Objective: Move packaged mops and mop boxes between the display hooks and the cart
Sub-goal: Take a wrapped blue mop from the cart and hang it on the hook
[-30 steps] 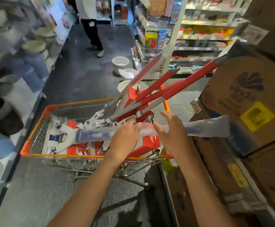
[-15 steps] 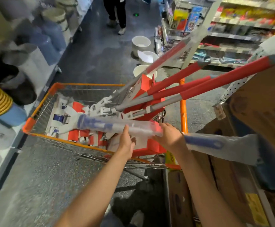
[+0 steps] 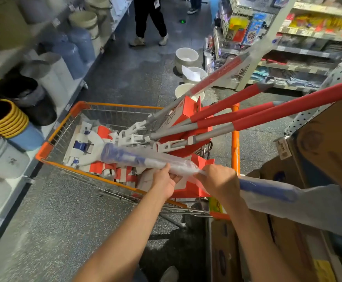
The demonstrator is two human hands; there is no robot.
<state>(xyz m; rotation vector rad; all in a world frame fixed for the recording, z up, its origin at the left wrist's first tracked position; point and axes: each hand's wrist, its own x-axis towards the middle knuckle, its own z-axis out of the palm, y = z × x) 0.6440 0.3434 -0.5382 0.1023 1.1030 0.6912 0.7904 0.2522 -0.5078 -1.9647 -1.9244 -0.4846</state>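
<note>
A blue-and-white mop in a clear plastic sleeve point(image 3: 129, 157) lies across the orange wire cart point(image 3: 64, 127), its head down inside the basket. My left hand point(image 3: 164, 182) grips the wrapped handle from below near the cart's near rim. Just to the right, my right hand point(image 3: 221, 183) grips the same handle from above. The handle's far end point(image 3: 267, 190) sticks out to the right over cardboard boxes. Several red-handled mops point(image 3: 237, 119) lean out of the cart toward the upper right. Red mop boxes point(image 3: 186, 112) stand and lie in the basket.
Brown cardboard boxes point(image 3: 329, 143) are stacked close on the right. Bins and buckets point(image 3: 72, 55) fill the left shelving. White buckets point(image 3: 186, 55) stand on the aisle floor beyond the cart, and a person point(image 3: 148, 19) walks farther off. Stocked shelves point(image 3: 300, 43) line the back right.
The view has tilted down and closer to the cart. Both hands kept their hold on the wrapped mop, and its head has settled lower into the basket.
</note>
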